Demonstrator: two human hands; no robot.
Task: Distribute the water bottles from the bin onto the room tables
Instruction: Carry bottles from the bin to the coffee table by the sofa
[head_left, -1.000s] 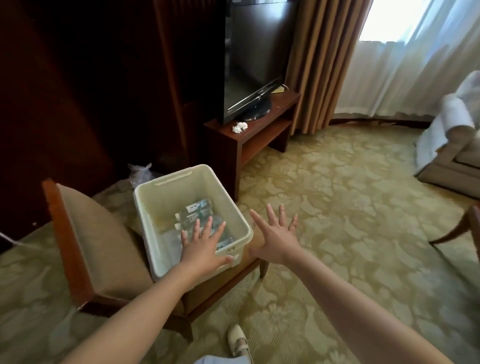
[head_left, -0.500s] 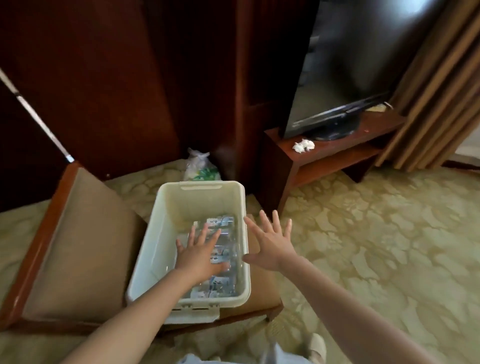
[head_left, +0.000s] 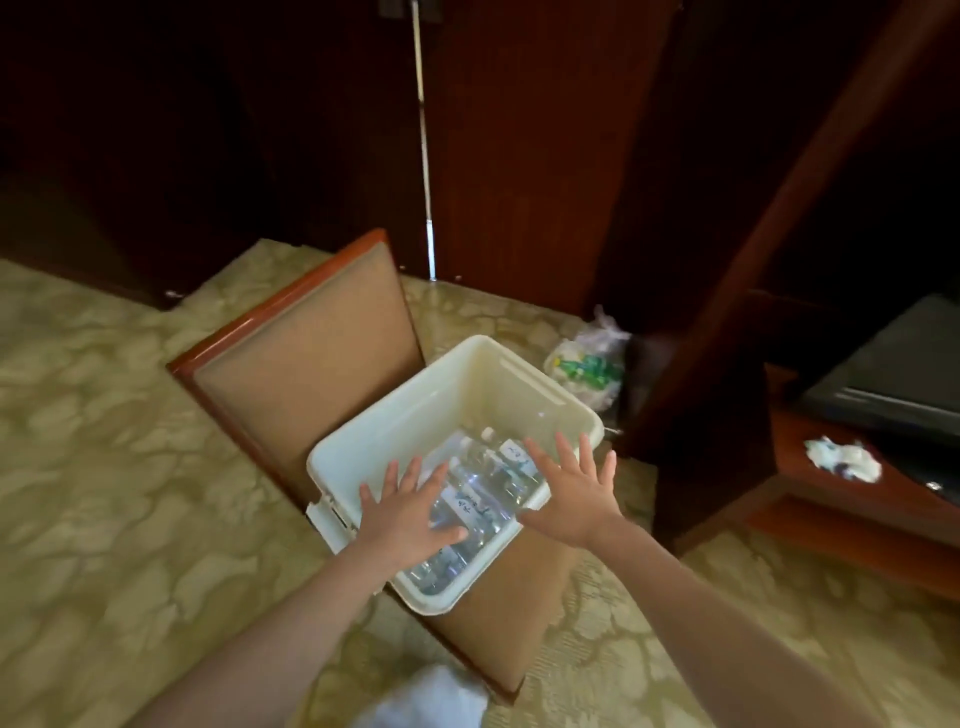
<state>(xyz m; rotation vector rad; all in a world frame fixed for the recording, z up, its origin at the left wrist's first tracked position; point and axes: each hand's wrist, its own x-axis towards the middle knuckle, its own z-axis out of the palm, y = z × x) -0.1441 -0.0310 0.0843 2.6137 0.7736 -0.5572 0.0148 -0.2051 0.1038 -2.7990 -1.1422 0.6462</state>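
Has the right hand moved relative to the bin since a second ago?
Yes. The right hand shifted inward from beside the cream plastic bin to over its rim.

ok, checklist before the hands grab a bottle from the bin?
1. water bottles present: ok, several lie on their sides in the bin.
2. left hand free: ok, open above the bottles, holding nothing.
3. right hand free: ok, open over the bin's right rim.
4. bin supported: ok, sits on the chair seat.
5. hand-to-bottle contact: cannot tell.
6. drop spot: ok, wooden stand in view at right, crumpled tissue on it.
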